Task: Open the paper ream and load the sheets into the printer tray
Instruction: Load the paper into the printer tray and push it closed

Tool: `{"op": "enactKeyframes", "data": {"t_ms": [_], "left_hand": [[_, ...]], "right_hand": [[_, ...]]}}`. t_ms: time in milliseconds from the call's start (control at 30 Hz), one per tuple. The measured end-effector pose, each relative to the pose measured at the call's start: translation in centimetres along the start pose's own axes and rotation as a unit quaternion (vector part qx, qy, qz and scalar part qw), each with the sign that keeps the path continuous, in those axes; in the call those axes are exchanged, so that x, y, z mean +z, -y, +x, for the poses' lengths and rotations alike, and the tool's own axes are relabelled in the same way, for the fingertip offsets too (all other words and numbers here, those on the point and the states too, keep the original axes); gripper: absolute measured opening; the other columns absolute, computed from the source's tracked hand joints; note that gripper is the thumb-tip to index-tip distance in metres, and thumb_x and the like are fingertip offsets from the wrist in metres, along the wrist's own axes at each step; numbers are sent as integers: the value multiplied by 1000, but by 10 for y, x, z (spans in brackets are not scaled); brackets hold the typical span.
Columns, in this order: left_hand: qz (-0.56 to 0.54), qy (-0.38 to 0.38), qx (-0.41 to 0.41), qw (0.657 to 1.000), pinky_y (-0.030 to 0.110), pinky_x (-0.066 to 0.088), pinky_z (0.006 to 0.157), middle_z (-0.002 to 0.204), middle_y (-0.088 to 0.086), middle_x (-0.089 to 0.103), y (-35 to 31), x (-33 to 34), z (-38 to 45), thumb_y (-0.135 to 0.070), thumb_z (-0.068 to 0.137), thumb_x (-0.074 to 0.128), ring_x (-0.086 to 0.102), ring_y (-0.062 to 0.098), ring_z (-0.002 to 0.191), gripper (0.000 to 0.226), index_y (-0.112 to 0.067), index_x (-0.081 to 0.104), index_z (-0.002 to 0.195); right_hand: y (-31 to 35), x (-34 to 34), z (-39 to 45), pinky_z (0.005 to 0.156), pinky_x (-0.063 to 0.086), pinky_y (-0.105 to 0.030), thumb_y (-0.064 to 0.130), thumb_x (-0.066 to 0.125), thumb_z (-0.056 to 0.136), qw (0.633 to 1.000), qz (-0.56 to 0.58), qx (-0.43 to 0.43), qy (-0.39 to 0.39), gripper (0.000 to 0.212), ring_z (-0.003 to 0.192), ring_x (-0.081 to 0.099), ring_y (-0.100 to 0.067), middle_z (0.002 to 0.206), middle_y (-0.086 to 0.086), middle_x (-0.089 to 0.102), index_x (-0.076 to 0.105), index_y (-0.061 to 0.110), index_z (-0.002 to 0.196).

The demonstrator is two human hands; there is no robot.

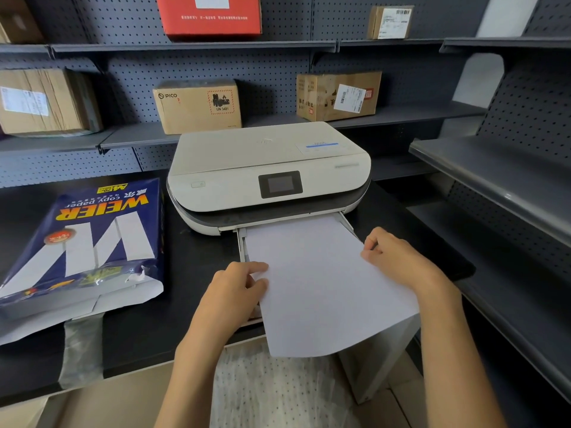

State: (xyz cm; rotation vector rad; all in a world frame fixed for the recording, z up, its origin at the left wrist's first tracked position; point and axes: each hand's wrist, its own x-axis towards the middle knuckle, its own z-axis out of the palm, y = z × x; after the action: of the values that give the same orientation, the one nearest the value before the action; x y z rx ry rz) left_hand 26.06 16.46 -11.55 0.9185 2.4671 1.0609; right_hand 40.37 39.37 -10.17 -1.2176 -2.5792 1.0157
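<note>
A white printer [268,168] stands on the black counter [191,261] with its paper tray [242,245] pulled out at the front. A stack of white sheets [321,282] lies partly in the tray, its near end hanging past the counter edge. My left hand [238,291] grips the stack's left edge. My right hand [398,257] holds the right edge, thumb on top. The blue paper ream [89,242] lies to the left on the counter, its near end torn open.
Grey pegboard shelves carry cardboard boxes [197,108] [338,95] behind the printer and a red box [210,15] higher up. More grey shelves [494,180] run along the right side. A grey strip [82,350] hangs over the counter's front edge.
</note>
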Motion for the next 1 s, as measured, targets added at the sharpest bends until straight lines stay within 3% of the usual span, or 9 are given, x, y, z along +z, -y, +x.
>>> {"op": "enactKeyframes", "data": {"t_ms": [100,233,433,567,733,833,1000], "left_hand": [[13,1,0,1000,15,41,50,59,-5,58,1,0,8,-21,96,51,56,-1,45,36,-26,58,131],[35,-12,-2,999,28,52,64,65,-6,59,5,4,17,-24,96,50,62,12,61,36,-28,58,130],[87,-62,5,994,26,33,51,67,-10,46,7,8,25,-29,98,47,47,10,59,36,-32,55,132],[131,-93,9,987,32,43,60,72,-8,52,4,9,29,-32,98,47,56,21,71,34,-37,53,130],[166,-122,6,979,35,46,68,91,1,64,6,14,40,-35,97,47,60,28,84,34,-38,51,131],[177,-136,10,975,33,42,67,94,2,65,7,14,48,-39,97,49,60,28,85,34,-39,52,131],[197,-138,7,971,31,40,67,102,1,69,8,16,53,-35,98,48,62,28,90,33,-41,55,130]], "right_hand": [[2,1,8,69,42,-29,21,48,98,1000,0,-3,-6,9,86,54,-21,108,-7,57,54,15,100],[3,4,17,63,41,-28,20,48,99,1000,5,-9,-18,10,78,51,-20,101,-7,58,55,12,99],[6,11,28,55,38,-27,22,54,97,997,30,-23,-61,10,73,52,-19,94,-6,61,59,14,95],[8,13,35,60,42,-25,17,52,98,996,32,-44,-65,12,78,57,-20,92,-7,66,64,15,99],[8,17,42,64,40,-18,20,52,100,996,60,-59,-40,22,93,56,-16,112,-5,65,66,17,117],[7,18,44,81,39,-24,17,51,100,995,68,-70,-30,27,103,52,-12,123,-3,60,66,21,122],[7,18,47,81,37,-23,16,50,101,994,66,-84,-22,29,97,51,-11,113,3,59,67,24,124]]}}
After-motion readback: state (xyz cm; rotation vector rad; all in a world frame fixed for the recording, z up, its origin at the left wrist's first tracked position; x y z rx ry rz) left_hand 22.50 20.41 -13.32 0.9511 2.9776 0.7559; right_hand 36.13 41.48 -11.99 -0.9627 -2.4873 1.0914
